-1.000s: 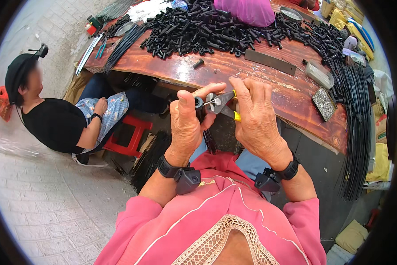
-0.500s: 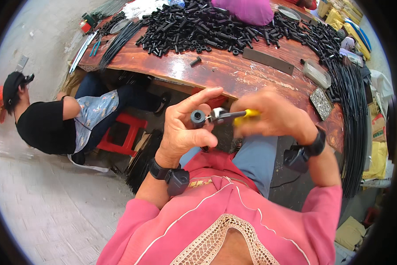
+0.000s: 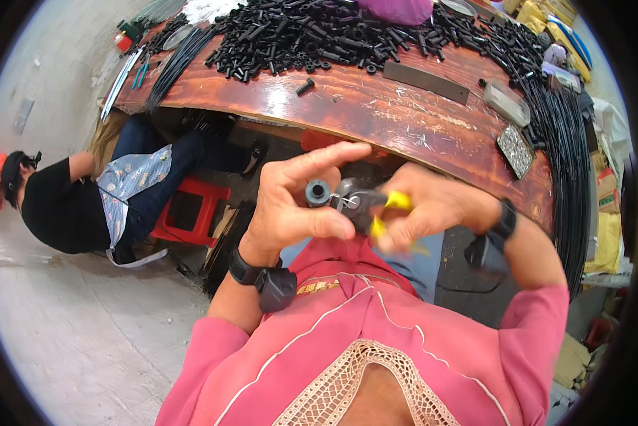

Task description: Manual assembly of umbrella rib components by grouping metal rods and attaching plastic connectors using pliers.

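A short black tubular part (image 3: 317, 192) with a hollow round end facing up is gripped between the thumb and fingers of my left hand (image 3: 280, 202); my index finger stretches out above it. My right hand (image 3: 436, 202) is wrapped round yellow-handled pliers (image 3: 367, 207). The dark head of the pliers is right beside the tube, where a thin bright wire shows at the jaws. Whether the jaws close on that wire is too small to tell. Both hands are over my lap, just in front of the table edge.
On the wooden table (image 3: 319, 117) lie a heap of black tubular parts (image 3: 283, 39), a flat metal bar (image 3: 425, 83), a clear box (image 3: 507, 103) and a tray of small metal bits (image 3: 516, 151). Bundled black rods (image 3: 569, 184) hang at the right edge. A co-worker (image 3: 56, 213) sits left on a red stool (image 3: 195, 213).
My right hand has turned the pliers, so their head now faces up and the yellow handles show apart. The left hand keeps its hold on the tube.
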Motion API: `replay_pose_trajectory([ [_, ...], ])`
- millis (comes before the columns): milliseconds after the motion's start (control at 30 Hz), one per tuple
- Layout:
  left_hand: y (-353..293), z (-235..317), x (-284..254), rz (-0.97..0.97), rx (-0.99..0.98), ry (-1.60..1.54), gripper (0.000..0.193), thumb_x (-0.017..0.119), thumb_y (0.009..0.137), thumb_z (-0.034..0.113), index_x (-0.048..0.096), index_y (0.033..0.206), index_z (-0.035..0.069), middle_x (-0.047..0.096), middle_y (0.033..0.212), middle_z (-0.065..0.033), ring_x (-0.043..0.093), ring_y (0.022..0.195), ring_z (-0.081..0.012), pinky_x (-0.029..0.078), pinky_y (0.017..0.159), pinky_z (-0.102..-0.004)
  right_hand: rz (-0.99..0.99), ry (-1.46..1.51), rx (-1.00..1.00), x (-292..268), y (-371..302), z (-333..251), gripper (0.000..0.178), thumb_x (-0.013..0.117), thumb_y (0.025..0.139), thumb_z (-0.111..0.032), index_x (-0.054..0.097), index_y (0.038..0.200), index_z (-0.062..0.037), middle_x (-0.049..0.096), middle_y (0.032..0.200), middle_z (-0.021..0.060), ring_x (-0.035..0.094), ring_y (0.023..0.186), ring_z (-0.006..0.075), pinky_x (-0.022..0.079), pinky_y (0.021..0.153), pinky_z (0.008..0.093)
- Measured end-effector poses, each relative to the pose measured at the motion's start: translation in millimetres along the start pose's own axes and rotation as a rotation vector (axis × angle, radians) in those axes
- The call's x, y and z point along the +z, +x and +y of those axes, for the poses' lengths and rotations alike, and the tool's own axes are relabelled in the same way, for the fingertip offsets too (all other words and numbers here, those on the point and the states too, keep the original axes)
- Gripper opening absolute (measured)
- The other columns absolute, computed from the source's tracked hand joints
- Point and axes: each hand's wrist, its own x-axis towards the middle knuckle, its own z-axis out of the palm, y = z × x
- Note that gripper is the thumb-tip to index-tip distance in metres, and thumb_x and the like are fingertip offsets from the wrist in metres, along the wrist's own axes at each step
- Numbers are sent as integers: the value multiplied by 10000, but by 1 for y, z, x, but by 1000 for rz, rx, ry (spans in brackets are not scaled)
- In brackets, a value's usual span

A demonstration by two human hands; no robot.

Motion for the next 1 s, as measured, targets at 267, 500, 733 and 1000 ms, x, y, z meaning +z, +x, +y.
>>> replay_pose_trajectory([
  [267, -2, -13, 3, 208, 62, 35, 401, 821, 723, 164, 698, 1045, -42, 685, 817, -47, 591, 759, -75, 443, 681, -203, 656, -1164, -270, 18, -11, -16, 402, 630, 803, -229, 540, 1094, 33, 564, 840, 163, 569, 869, 353, 473, 775, 411],
  [500, 1, -13, -5, -83, 38, 13, 591, 899, 643, 252, 690, 1119, -29, 667, 766, -8, 576, 687, -67, 439, 623, -219, -358, 259, 139, -7, 0, 15, 389, 770, 783, -304, 662, 958, 26, 661, 702, 70, 635, 648, 149, 487, 561, 287],
  [733, 10, -16, 9, 165, -5, -37, 426, 830, 727, 161, 695, 1080, -35, 686, 921, -56, 589, 796, -67, 468, 675, -204, 800, -1349, -315, 10, -31, -16, 463, 704, 797, -241, 557, 1153, 16, 606, 816, 139, 618, 783, 353, 501, 701, 382],
  [1000, 12, -19, -5, -108, 23, 25, 498, 873, 684, 237, 697, 1052, -48, 700, 905, -75, 607, 797, -101, 450, 699, -234, -189, 279, 139, -9, -20, 7, 342, 795, 658, -218, 646, 827, 39, 615, 582, 160, 612, 502, 334, 480, 464, 346],
])
